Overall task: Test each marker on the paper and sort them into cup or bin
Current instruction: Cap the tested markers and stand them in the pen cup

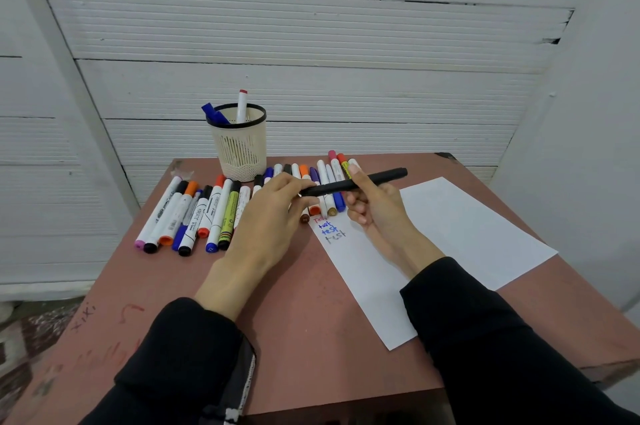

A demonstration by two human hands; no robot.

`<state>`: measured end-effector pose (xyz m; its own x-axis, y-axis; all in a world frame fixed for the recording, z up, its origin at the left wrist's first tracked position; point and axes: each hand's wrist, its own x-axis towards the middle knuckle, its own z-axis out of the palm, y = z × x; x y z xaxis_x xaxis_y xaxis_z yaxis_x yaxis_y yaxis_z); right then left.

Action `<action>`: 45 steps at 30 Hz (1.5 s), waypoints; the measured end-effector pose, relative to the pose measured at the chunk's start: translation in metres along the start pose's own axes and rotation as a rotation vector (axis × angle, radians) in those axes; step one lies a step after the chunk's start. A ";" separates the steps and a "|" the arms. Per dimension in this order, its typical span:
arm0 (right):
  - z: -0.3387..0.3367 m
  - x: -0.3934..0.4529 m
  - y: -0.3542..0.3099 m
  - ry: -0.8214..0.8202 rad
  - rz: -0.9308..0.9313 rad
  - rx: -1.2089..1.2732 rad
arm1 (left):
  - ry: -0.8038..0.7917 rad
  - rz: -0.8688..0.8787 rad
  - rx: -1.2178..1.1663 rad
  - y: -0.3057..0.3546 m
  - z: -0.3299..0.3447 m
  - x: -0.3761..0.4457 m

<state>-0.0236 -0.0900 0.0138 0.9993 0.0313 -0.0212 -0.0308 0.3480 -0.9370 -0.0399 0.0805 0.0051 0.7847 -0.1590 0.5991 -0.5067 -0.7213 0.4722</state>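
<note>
A slim black marker [377, 179] is held level above the table by both hands. My left hand [273, 213] pinches its left end, while my right hand [372, 206] grips its middle with fingers curled round it. Below them lies a white sheet of paper [460, 244] with the word "test" written several times in red, blue and grey near its top left corner. A cream mesh cup [239, 147] with a black rim stands at the back and holds a red-tipped marker and blue markers. Several markers [194, 213] lie in a row on the table.
More markers [329, 178] lie behind my hands, next to the cup. The reddish table [311, 338] stands against a white panelled wall; its right edge is just past the paper. No bin is in view.
</note>
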 end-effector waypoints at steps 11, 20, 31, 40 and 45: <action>-0.004 -0.002 -0.003 -0.118 -0.064 0.003 | -0.076 -0.027 0.036 0.004 0.006 -0.003; -0.002 0.004 -0.001 -0.082 -0.037 0.071 | 0.032 -0.280 -0.481 0.004 0.011 0.003; -0.005 0.016 0.011 0.207 -0.460 -0.848 | 0.411 -0.237 -0.472 0.014 -0.021 0.003; 0.030 0.042 0.019 -0.064 -0.525 -1.578 | 0.632 -0.119 -0.188 0.000 -0.066 0.040; 0.030 0.045 0.030 -0.075 -0.562 -1.560 | 0.602 -0.162 -0.007 -0.018 -0.084 0.073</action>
<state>0.0198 -0.0504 -0.0047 0.8728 0.2931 0.3903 0.4062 -0.8796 -0.2477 -0.0037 0.1383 0.0944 0.5140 0.3612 0.7780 -0.4021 -0.6997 0.5905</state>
